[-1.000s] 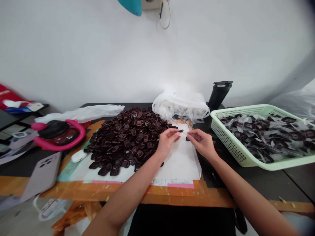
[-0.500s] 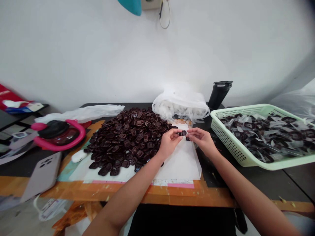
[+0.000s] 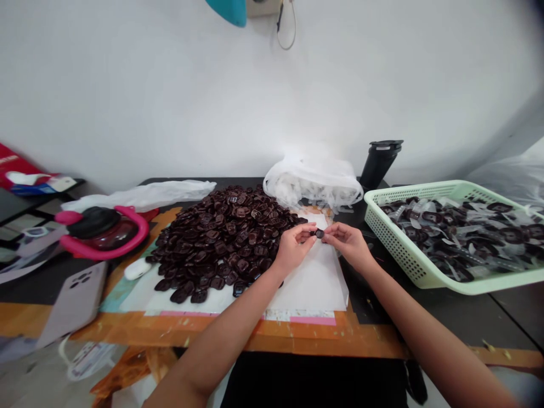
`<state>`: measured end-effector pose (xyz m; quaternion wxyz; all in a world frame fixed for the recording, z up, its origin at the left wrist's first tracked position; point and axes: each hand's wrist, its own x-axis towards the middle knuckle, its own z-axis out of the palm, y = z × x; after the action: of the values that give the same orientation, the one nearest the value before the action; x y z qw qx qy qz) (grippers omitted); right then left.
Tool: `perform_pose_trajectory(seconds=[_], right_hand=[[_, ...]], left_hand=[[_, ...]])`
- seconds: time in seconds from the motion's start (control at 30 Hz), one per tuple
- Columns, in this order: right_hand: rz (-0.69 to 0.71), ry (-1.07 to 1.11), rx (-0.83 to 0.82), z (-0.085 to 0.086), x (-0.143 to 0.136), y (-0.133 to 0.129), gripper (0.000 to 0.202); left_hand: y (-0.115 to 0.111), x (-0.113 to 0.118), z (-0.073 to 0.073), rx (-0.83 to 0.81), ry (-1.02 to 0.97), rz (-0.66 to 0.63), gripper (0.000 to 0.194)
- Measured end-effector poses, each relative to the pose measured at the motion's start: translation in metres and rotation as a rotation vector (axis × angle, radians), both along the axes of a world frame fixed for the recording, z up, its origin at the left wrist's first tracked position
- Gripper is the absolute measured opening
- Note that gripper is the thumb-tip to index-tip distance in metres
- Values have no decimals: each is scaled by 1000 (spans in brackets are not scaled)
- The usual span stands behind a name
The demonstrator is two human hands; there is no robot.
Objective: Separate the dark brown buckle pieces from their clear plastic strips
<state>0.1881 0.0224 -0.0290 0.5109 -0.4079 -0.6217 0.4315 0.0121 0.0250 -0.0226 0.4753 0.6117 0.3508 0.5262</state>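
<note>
Between my two hands, above white paper point(image 3: 312, 283), is a small dark brown buckle-like piece point(image 3: 318, 233). My left hand point(image 3: 296, 245) pinches its left side between thumb and fingers. At its right edge, the thumb and fingertips of my right hand point(image 3: 346, 241) are closed on it too. A large heap of similar dark brown pieces point(image 3: 221, 238) lies just left of my left hand, spread over the paper. Fine details of the held piece are too small to make out.
On the right stands a pale green basket point(image 3: 393, 249) with dark pieces in clear wrapping. A white plastic bag point(image 3: 314, 181) and a black tumbler point(image 3: 380, 163) are at the back. Leftward lie a pink-handled jug point(image 3: 104, 232), a phone point(image 3: 76, 300) and a white mouse-like object point(image 3: 137, 269).
The held piece has turned a little, and my right fingertips have come closer together against its edge. Elsewhere only a tiny shift of the view shows.
</note>
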Motion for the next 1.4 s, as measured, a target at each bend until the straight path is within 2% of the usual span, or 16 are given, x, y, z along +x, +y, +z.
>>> perform_pose_trajectory(seconds=[0.13,0.4,0.47,0.63,0.8,0.9,1.0,1.13,1.27,1.4], right_hand=[[-31,-57,51,1,-3,-1,23],[-73,-128,114,1,-7,-5,20],[-69,-176,149,2,-8,-8,19],[-17,-304,245,7,-10,-13,26],[-83,-382,288,4,-9,-11,20],[-91,-389,292,3,-7,-9,23],[-70,-402,307,5,-6,-8,24],[-52,-361,296,5,-6,-8,20],[-8,-221,194,0,-6,-6,19],[84,-41,62,-1,-6,-5,28]], left_hand=[[-1,2,-2,-11,31,89,15],[4,1,-13,75,52,111,6],[3,1,-13,102,80,129,1],[-1,0,-7,211,203,162,6],[-4,1,-4,286,307,143,9],[-6,3,-5,215,309,123,9],[-5,4,-7,101,209,81,10],[-3,4,-9,42,101,49,12],[-1,4,-6,-3,28,25,11],[-1,4,-2,-43,-18,34,10]])
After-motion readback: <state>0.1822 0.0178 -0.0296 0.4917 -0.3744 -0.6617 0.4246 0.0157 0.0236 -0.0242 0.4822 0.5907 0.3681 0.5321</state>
